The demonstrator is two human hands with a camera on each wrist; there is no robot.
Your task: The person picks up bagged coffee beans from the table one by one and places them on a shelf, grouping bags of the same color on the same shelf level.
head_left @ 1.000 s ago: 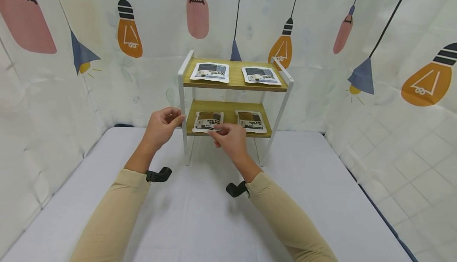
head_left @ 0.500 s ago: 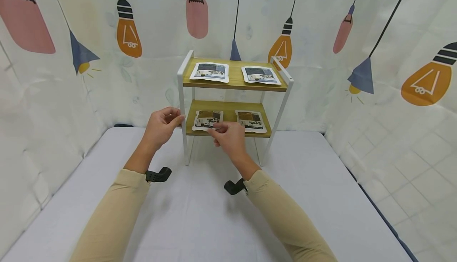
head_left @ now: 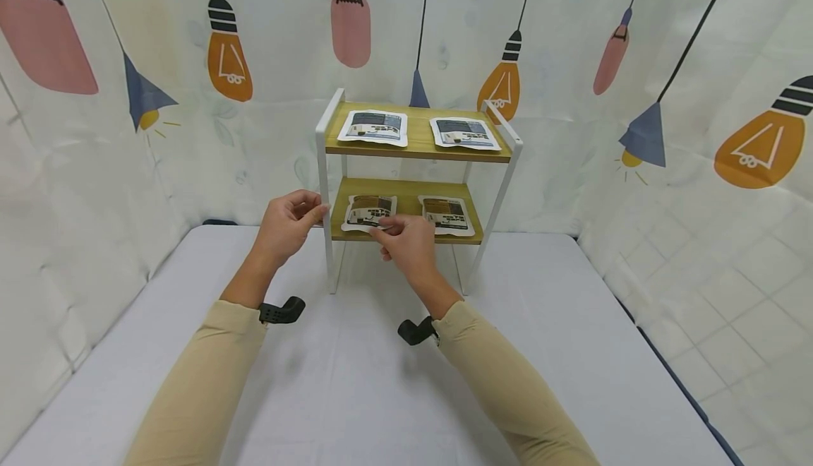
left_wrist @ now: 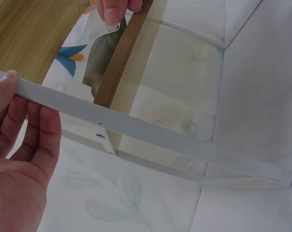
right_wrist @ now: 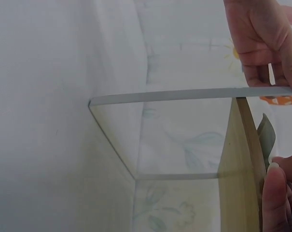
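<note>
A two-tier rack with white metal legs and wood-look shelves stands on the white table. My left hand [head_left: 287,227] grips the rack's left front post [left_wrist: 150,134], thumb on one side and fingers behind, as the left wrist view shows. At the front of the lower shelf [head_left: 406,189], my right hand [head_left: 411,248] pinches the near right corner of a white-edged pouch [head_left: 370,210] with a brown label. That pouch [right_wrist: 267,137] lies flat at the shelf's left, and fingertips cover its corner. A matching pouch [head_left: 447,216] lies to its right, slightly overlapped by the hand.
On the upper shelf [head_left: 419,129] lie two white pouches with blue-grey labels, one at the left [head_left: 373,128] and one at the right [head_left: 466,133]. A curtain [head_left: 279,120] printed with lamps hangs behind and along both sides of the table [head_left: 356,381].
The right hand and the pouch corner under it have shifted very slightly left and away from me. The left hand stays on the post.
</note>
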